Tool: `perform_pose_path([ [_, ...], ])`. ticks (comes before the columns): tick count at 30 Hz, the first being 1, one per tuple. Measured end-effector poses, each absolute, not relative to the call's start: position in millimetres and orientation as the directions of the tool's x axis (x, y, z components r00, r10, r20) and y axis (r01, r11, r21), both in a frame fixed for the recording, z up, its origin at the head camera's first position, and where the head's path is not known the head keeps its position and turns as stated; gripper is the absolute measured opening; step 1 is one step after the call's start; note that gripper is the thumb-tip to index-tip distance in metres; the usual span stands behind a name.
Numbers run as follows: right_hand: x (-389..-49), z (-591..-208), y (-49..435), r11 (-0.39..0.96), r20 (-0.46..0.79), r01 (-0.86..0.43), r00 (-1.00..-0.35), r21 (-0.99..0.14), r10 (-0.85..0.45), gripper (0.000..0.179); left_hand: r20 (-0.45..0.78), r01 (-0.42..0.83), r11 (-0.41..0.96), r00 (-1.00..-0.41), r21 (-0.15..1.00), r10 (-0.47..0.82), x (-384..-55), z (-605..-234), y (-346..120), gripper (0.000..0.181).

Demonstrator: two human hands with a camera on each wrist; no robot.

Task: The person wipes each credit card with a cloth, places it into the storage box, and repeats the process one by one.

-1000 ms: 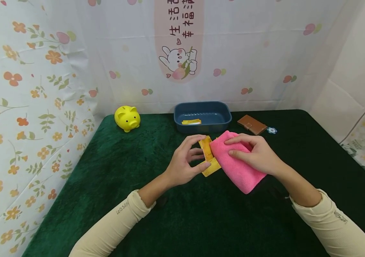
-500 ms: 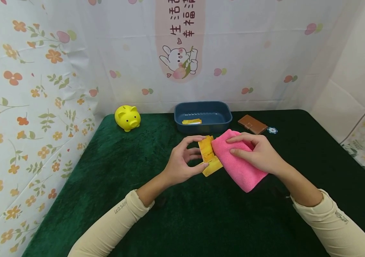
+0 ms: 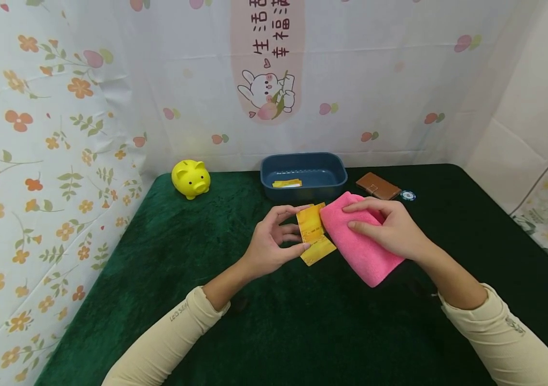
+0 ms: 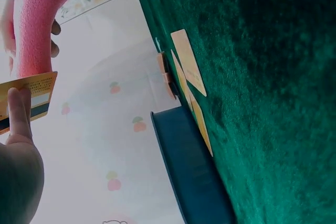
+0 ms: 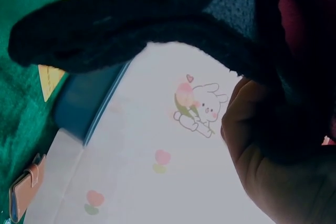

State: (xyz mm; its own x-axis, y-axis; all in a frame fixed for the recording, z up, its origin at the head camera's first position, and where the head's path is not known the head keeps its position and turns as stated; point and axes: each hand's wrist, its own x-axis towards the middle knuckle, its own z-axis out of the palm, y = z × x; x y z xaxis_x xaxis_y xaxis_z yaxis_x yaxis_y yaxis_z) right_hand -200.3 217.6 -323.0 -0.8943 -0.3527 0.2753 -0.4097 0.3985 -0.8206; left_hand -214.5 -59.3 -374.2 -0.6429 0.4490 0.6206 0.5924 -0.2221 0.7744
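Observation:
In the head view my left hand (image 3: 274,241) pinches a gold bank card (image 3: 309,221) between thumb and fingers, upright above the table. The left wrist view shows the card's back (image 4: 39,95), with a dark stripe and two fingers laid across it. To its right, my right hand (image 3: 390,228) grips a folded pink cloth (image 3: 363,254), thumb on the near side. The cloth's edge comes right up to the card's right edge. In the right wrist view the cloth (image 5: 79,30) looks dark in shadow. More gold cards (image 3: 319,253) lie on the table beyond, partly hidden by the held card.
On the green table cover (image 3: 197,241) stands a blue bin (image 3: 305,192) with yellow cards (image 3: 287,183) in it. A yellow piggy bank (image 3: 191,179) is at the back left. Right of the bin lie a brown wallet (image 3: 377,186) and a poker chip (image 3: 408,195).
The card has turned so more of its gold face shows to the head camera. The right hand and cloth have shifted slightly right and up, while the left hand has edged a little left.

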Motion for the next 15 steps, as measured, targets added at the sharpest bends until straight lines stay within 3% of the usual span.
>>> perform_pose_path([
  [15, -200.8, -324.6, 218.4, 0.384, 0.3, -0.4, -0.907, -0.832, -0.294, 0.029, 0.564, 0.502, -0.263, -0.678, 0.824, 0.472, -212.1, -373.9, -58.8, 0.058],
])
